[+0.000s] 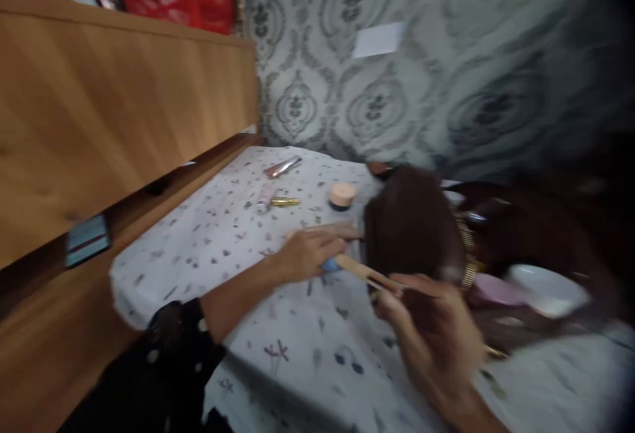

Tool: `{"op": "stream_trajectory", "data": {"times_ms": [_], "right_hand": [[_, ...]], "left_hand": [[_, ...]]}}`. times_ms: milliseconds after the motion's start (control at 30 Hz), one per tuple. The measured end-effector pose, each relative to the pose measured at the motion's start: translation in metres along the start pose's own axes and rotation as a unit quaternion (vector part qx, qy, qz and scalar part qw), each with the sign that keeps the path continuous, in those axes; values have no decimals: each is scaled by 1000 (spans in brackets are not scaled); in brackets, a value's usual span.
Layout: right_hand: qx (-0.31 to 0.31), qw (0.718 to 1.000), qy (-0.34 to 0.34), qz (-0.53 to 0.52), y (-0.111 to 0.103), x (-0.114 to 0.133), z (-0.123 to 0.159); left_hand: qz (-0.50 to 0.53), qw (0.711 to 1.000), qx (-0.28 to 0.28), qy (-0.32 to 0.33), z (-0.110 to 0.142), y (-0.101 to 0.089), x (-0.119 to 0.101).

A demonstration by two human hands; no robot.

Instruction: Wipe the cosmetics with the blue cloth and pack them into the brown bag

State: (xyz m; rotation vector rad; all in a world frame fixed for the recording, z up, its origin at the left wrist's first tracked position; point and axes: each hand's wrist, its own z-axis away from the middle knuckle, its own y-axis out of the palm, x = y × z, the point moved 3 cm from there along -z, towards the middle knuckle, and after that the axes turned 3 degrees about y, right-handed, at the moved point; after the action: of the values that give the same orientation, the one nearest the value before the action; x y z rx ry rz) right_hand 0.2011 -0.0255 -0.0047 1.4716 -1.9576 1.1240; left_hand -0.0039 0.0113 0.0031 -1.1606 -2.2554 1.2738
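A: Where is the tan stick (pixel 358 270)?
B: Above the printed tablecloth (pixel 213 221), between the two hands — one stick, with a blue end (pixel 330 264) and a slot towards its other end.

A: And the hands?
B: The left hand (pixel 303 258) has its fingers curled over the blue end; the right hand (pixel 441 337) pinches the slotted end between thumb and fingers. Its fingertips are blurred.

A: What's beside the left fingers?
B: One flat pinkish piece (pixel 342 229), partly covered by that hand; I can't tell what it is.

A: Count the rest.
B: One jar with a peach lid (pixel 342 195), and three slim items beyond the left hand: a shiny tube (pixel 284 167), a pale pink tube (pixel 265 200) and a gold tube (pixel 286 201), the last two side by side. One dark brown bag (pixel 414 221) stands behind the stick, one gold chain (pixel 467 254) at its right edge.

A: Farther right?
B: Two bowls, a white bowl (pixel 548 291) and a pink bowl (pixel 496 290) — the dark area past them is hard to make out. One phone (pixel 88 241) lies at far left.
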Motion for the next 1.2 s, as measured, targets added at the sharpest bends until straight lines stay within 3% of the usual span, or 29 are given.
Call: {"op": "stream_trajectory", "data": {"times_ms": [100,200,300,433,800,1033,1200], "right_hand": [[12,996,-77,-33,6,21,-5],[12,991,-127,-32,7,33,-10],[16,991,-134,-24,5,36,-9],[32,992,-122,-31,5,32,-7],[-21,989,-145,2,-14,43,-9],[-10,988,-152,7,-14,40,-10],[-27,977,-212,19,-37,52,-10]], "left_hand": [[25,999,-28,7,1,-2,-1],[-30,999,-38,0,0,-3,-4],[-87,992,-84,47,-2,-4,-19],[-84,985,-121,85,-5,0,-35],[-62,994,-87,26,-5,-6,-14],[-34,995,-93,19,-4,-3,-12],[-23,995,-96,12,-6,-5,-9]]}}
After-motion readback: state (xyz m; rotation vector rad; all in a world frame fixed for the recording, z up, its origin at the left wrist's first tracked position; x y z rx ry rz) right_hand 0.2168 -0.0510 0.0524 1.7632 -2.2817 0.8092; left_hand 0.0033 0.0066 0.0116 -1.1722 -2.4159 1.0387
